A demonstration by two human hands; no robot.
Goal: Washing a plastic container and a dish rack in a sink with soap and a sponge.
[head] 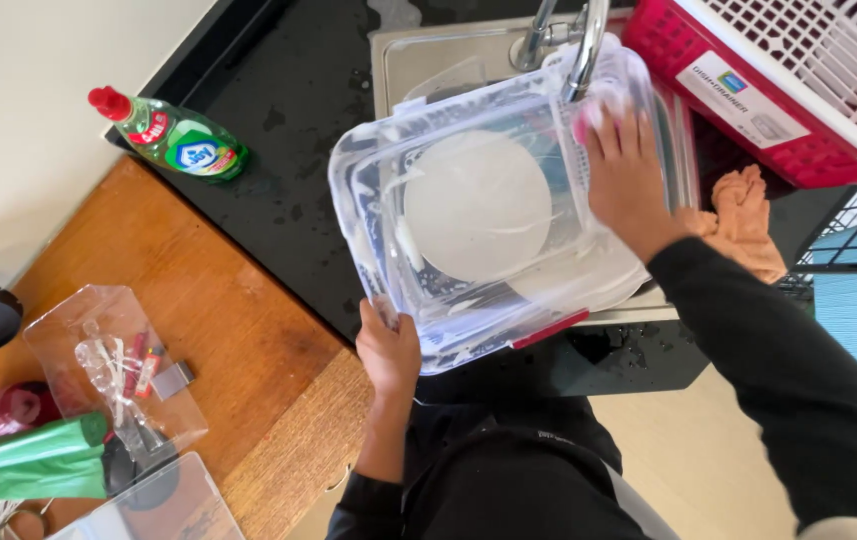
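A large clear plastic container [389,180] is tilted over the steel sink [419,55], under the tap [577,45]. White plates show through its wall, lying in the sink below. My left hand [389,350] grips the container's near rim. Inside the container, my right hand [629,175] presses a pink sponge [583,122] against the far wall, close to the tap spout. A red clip [549,330] sits on the container's near edge.
A green dish soap bottle [174,140] with a red cap lies on the wet black counter [289,130]. A red dish drainer [789,80] stands at the right, an orange cloth [749,215] beside it. The wooden table [209,300] holds a clear bag of small items [114,370] and green rolls [34,445].
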